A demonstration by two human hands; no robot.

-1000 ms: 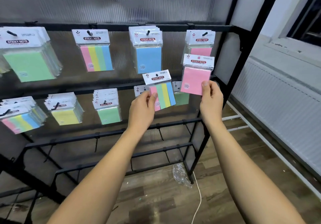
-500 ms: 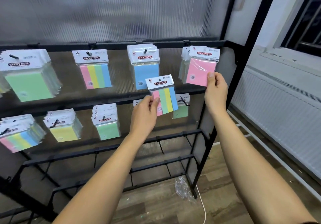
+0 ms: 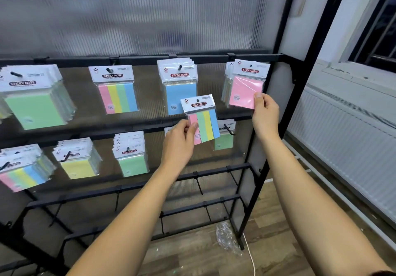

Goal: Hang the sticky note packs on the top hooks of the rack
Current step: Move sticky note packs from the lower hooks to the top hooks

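My right hand pinches the lower right corner of a pink pack, thumb on the front. The pack's header sits level with the top bar of the rack, at the rightmost top hook, in front of a stack of packs already there. Cannot tell whether the hook passes through its hole.

My left hand pinches the lower left edge of a striped pack (pink, green, yellow, blue strips), thumb on the pink strip. This pack is held free in front of the rack, below the blue packs and overlapping their lower edge in view; it is on no hook.

Other top hooks: green packs at far left, one striped pack at the second hook. Second row holds striped, yellow and green stacks, plus one green pack just behind the striped pack in my left hand.

Floor: crumpled clear wrap at the rack's foot, white cable beside it.
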